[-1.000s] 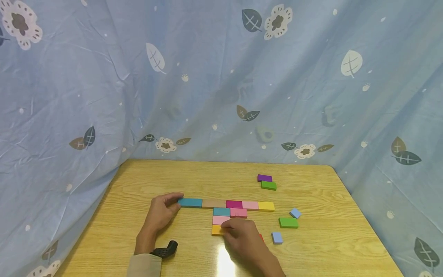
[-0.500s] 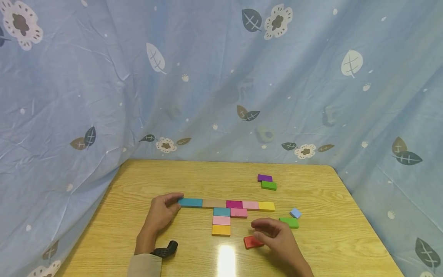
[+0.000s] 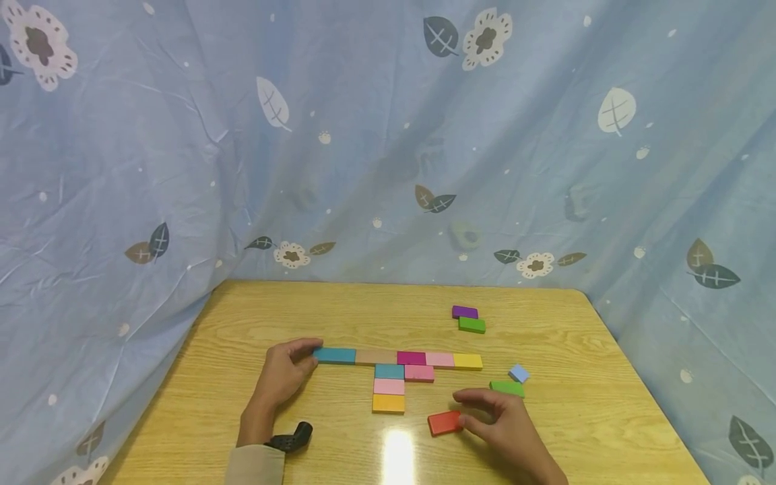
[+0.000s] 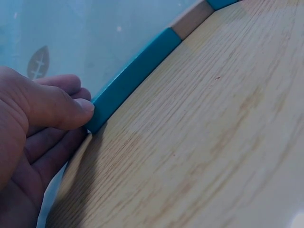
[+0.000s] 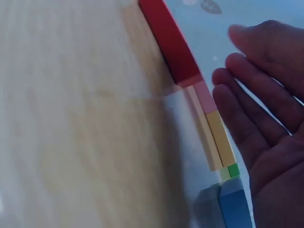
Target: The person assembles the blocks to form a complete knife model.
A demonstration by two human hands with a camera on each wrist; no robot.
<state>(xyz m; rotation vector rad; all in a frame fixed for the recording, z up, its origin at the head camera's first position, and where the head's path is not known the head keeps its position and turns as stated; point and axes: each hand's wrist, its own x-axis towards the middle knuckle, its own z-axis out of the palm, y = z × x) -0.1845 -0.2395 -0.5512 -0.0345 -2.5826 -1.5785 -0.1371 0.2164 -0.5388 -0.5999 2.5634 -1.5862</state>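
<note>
My left hand (image 3: 283,374) pinches the left end of a teal block (image 3: 335,356), thumb on the near side and index finger on the far side. In the left wrist view its thumb (image 4: 85,107) lies against the block's end. This block starts a flat row with a tan block (image 3: 376,357), a magenta block (image 3: 411,358), a light pink block (image 3: 439,360) and a yellow block (image 3: 467,362). My right hand (image 3: 500,421) is held over the table beside a red block (image 3: 444,423); its fingers (image 5: 266,95) are apart from that block in the right wrist view.
Below the row lie a short teal block (image 3: 389,371), a pink block (image 3: 419,373), another light pink block (image 3: 389,386) and an orange block (image 3: 388,403). Loose purple (image 3: 465,312), green (image 3: 471,325) and blue (image 3: 519,373) blocks lie to the right. A curtain backs the table.
My right hand has left the orange block and moved right to the red block, which now shows fully. A blue block has become hidden behind it. My left hand has stayed in place.
</note>
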